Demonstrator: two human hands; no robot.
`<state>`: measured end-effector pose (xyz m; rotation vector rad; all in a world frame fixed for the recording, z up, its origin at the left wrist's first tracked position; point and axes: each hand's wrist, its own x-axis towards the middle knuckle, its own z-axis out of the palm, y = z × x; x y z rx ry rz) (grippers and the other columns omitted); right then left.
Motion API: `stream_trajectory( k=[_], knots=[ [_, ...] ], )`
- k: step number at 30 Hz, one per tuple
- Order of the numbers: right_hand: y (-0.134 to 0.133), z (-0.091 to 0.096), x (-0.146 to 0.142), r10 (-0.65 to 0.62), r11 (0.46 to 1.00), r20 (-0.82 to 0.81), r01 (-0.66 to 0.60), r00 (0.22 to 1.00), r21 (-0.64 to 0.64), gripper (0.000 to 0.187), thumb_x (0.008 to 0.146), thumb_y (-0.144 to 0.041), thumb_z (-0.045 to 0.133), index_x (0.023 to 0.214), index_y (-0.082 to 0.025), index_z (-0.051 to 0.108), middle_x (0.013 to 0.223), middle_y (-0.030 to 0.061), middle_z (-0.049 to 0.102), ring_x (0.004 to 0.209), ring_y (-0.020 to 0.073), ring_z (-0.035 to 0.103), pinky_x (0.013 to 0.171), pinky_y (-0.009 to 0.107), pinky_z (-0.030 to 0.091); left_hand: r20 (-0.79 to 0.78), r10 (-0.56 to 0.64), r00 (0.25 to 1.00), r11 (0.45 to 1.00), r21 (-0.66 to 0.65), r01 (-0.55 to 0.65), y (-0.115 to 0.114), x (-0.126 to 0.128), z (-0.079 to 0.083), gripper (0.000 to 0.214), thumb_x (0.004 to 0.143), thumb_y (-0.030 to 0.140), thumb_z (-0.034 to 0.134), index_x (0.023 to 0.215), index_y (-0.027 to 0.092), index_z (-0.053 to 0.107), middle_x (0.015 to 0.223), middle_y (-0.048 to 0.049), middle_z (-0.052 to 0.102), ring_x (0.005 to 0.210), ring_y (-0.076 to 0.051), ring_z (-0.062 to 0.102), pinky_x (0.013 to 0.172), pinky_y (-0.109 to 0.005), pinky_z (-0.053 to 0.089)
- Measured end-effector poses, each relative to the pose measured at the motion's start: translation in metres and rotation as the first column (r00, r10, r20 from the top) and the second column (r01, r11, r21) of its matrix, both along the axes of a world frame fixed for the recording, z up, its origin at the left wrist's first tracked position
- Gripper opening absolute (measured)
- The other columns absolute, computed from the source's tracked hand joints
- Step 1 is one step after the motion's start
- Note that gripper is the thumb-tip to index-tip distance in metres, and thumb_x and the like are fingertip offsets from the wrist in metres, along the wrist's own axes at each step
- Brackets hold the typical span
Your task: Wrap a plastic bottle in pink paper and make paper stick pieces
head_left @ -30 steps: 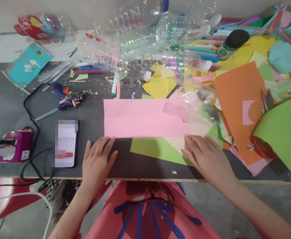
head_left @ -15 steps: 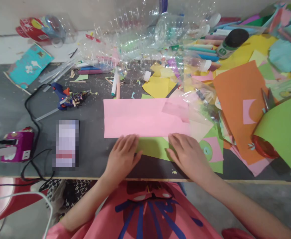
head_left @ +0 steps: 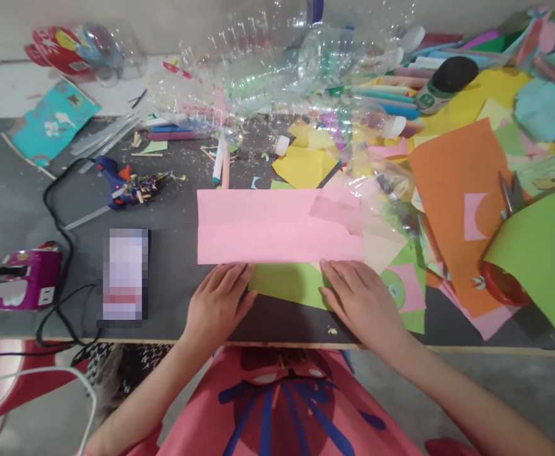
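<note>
A pink sheet of paper lies flat on the dark table in front of me, with a crease running along its length. My left hand rests palm down by its near edge, fingers stretched out at the left part. Towards the right end, my right hand lies flat with its fingertips at the same edge. Both hands are open and grasp nothing. Between them a piece of light green paper shows under the pink sheet. Clear plastic overlaps the sheet's right end.
A phone, a glue gun and its cord lie left. Clear plastic bottles and markers fill the back. On the right are orange paper, scissors with red handles, green paper and a black-capped jar.
My left hand has slid a little to the left along the near edge of the pink paper. My right hand has shifted slightly towards me. The paper lies nearly unmoved.
</note>
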<state>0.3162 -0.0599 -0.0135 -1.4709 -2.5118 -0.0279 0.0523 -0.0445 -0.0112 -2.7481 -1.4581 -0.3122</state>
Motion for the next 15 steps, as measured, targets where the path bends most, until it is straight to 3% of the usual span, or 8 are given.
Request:
stream_trajectory(
  k=[4, 7, 9, 11, 13, 15],
  knots=[
    [-0.004, -0.004, 0.024, -0.058, 0.998, -0.032, 0.057, 0.998, -0.040, 0.031, 0.093, -0.020, 0.051, 0.118, -0.006, 0.062, 0.099, 0.0162, 0.068, 0.094, 0.0270, 0.061, 0.086, 0.043, 0.051, -0.026, 0.079, 0.997, 0.997, -0.006, -0.079, -0.006, -0.020, -0.002, 0.034, 0.095, 0.027, 0.047, 0.123, 0.014, 0.062, 0.110, -0.0111, 0.070, 0.103, -0.025, 0.065, 0.095, -0.040, 0.053],
    [-0.005, -0.012, 0.043, -0.174, 0.974, -0.270, 0.124, 0.947, -0.192, 0.030, 0.095, -0.028, 0.049, 0.120, -0.018, 0.063, 0.107, 0.0124, 0.067, 0.102, 0.0251, 0.063, 0.088, 0.042, 0.053, 0.002, 0.146, 0.989, 0.989, -0.033, -0.146, -0.009, -0.028, -0.008, 0.035, 0.095, 0.026, 0.047, 0.126, 0.019, 0.062, 0.115, -0.0109, 0.067, 0.108, -0.025, 0.064, 0.099, -0.043, 0.052],
    [-0.004, -0.018, 0.054, -0.359, 0.918, -0.458, 0.221, 0.813, -0.328, 0.030, 0.094, -0.033, 0.050, 0.121, -0.024, 0.063, 0.120, 0.0119, 0.063, 0.114, 0.0253, 0.061, 0.093, 0.043, 0.053, 0.042, 0.173, 0.984, 0.984, -0.055, -0.170, -0.010, -0.030, -0.012, 0.036, 0.095, 0.025, 0.047, 0.127, 0.022, 0.062, 0.117, -0.0112, 0.066, 0.110, -0.026, 0.063, 0.102, -0.047, 0.050],
    [-0.001, -0.023, 0.062, -0.525, 0.834, -0.602, 0.225, 0.601, -0.503, 0.033, 0.094, -0.035, 0.050, 0.124, -0.027, 0.059, 0.133, 0.0122, 0.058, 0.124, 0.0260, 0.058, 0.095, 0.045, 0.053, 0.075, 0.189, 0.979, 0.980, -0.071, -0.183, -0.011, -0.030, -0.016, 0.035, 0.094, 0.024, 0.048, 0.125, 0.021, 0.063, 0.116, -0.0121, 0.066, 0.114, -0.029, 0.061, 0.104, -0.051, 0.048],
    [0.004, -0.027, 0.068, -0.615, 0.766, -0.678, 0.099, 0.402, -0.635, 0.037, 0.095, -0.035, 0.046, 0.128, -0.025, 0.056, 0.138, 0.0136, 0.057, 0.126, 0.0267, 0.057, 0.094, 0.046, 0.054, 0.102, 0.206, 0.973, 0.976, -0.092, -0.197, -0.012, -0.030, -0.019, 0.035, 0.093, 0.024, 0.049, 0.125, 0.022, 0.064, 0.116, -0.0124, 0.066, 0.120, -0.032, 0.058, 0.105, -0.055, 0.047],
    [0.014, -0.026, 0.070, -0.663, 0.719, -0.691, -0.011, 0.289, -0.695, 0.039, 0.094, -0.035, 0.043, 0.128, -0.021, 0.056, 0.134, 0.0162, 0.060, 0.121, 0.0270, 0.061, 0.087, 0.044, 0.057, 0.139, 0.224, 0.965, 0.971, -0.111, -0.210, -0.014, -0.030, -0.021, 0.036, 0.093, 0.024, 0.049, 0.126, 0.024, 0.064, 0.117, -0.0116, 0.066, 0.124, -0.033, 0.055, 0.106, -0.057, 0.045]
  ],
)
